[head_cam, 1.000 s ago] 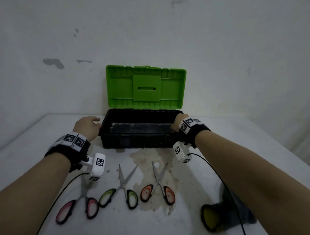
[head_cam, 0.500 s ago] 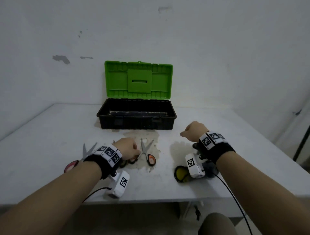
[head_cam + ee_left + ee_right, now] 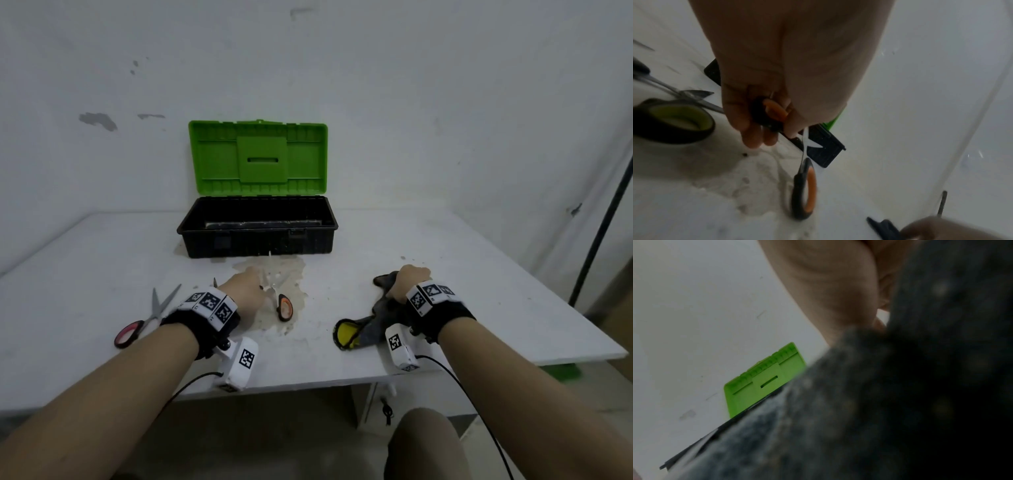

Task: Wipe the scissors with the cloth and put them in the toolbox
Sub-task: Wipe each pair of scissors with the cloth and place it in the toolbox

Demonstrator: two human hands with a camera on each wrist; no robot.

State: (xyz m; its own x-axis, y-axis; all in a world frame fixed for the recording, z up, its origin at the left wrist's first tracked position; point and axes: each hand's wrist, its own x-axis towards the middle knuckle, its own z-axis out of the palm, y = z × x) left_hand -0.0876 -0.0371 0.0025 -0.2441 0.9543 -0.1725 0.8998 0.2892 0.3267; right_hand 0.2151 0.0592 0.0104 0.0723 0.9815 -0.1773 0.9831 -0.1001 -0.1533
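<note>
Orange scissors gripped by one loop in left hand; grey cloth clutched in right hand.

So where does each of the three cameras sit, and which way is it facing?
Head: on the head, facing down-forward at table, open toolbox; both forearms, left hand, right hand show.
Left wrist: looks along the palm at orange-handled scissors the fingers grip.
Right wrist: along the palm, mostly filled by grey cloth.
Shared: toolbox's green lid in all views.
</note>
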